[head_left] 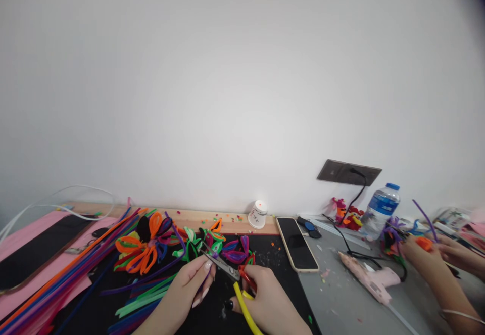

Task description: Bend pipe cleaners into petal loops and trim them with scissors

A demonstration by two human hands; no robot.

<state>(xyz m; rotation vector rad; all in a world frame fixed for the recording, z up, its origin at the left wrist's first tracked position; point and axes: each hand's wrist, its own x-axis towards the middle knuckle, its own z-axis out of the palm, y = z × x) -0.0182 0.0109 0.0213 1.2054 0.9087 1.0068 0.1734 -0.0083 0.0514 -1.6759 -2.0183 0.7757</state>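
My left hand (193, 285) is closed on a purple pipe cleaner (181, 236), part of which rises above the fingers. The scissors (227, 268), with metal blades and red and yellow handles, are in my right hand (267, 299). Their blades reach to my left fingertips, and the handles look parted. Behind my hands lie looped pipe cleaner pieces: an orange flower shape (142, 249), a green one (191, 244) and a magenta and purple one (237, 250). Cut green strips (144, 299) rest left of my left hand.
Long coloured pipe cleaners (76, 269) cross the left side. An upturned paper cup (258, 214), a phone (297, 244), a pink glue gun (373, 277) with its cable and a water bottle (381, 211) stand or lie rightward. Another person's hands (420, 254) work at the far right.
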